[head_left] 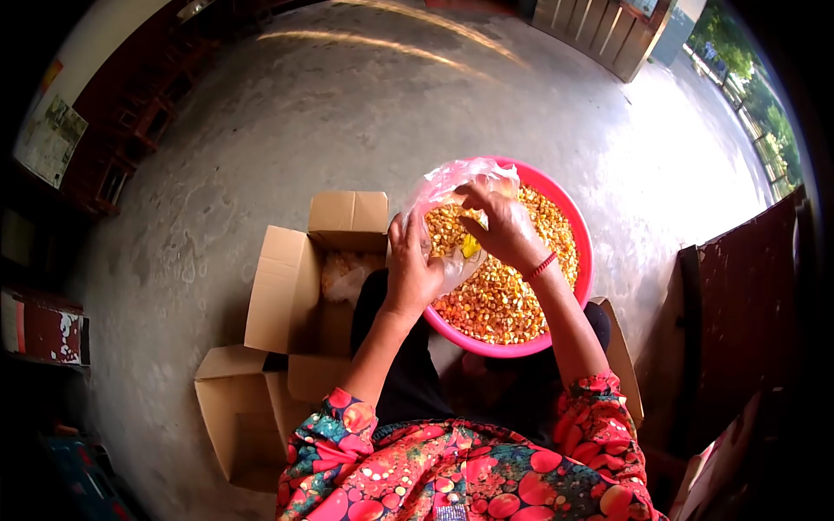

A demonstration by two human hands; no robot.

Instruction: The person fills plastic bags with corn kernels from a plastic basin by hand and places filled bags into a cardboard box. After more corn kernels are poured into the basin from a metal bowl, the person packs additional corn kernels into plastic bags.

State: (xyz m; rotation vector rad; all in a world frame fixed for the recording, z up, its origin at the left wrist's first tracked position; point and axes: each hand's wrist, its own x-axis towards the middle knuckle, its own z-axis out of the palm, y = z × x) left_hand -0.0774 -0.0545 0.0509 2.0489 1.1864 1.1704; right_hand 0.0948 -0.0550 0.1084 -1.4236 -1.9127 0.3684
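A clear, thin plastic bag (pixel 445 178) is spread above a pink basin (pixel 584 234) filled with loose yellow-orange corn kernels (pixel 495 300). My left hand (pixel 412 269) is closed on the bag's left side, fingers upward. At the bag's upper rim, my right hand (pixel 506 230) has its fingers curled against the film, with the thumb lower down; a red band circles that wrist. A small yellow patch (pixel 471 247) shows between the hands, and I cannot tell whether it is printed on the bag. The basin rests at my knees.
An open cardboard box (pixel 282 286) at my left holds crumpled clear plastic (pixel 346 276). A second open box (pixel 234 417) stands nearer me. Cardboard (pixel 621 360) shows by my right knee. Dark red furniture (pixel 747 304) stands right, and a wooden door (pixel 599 35) is at the back.
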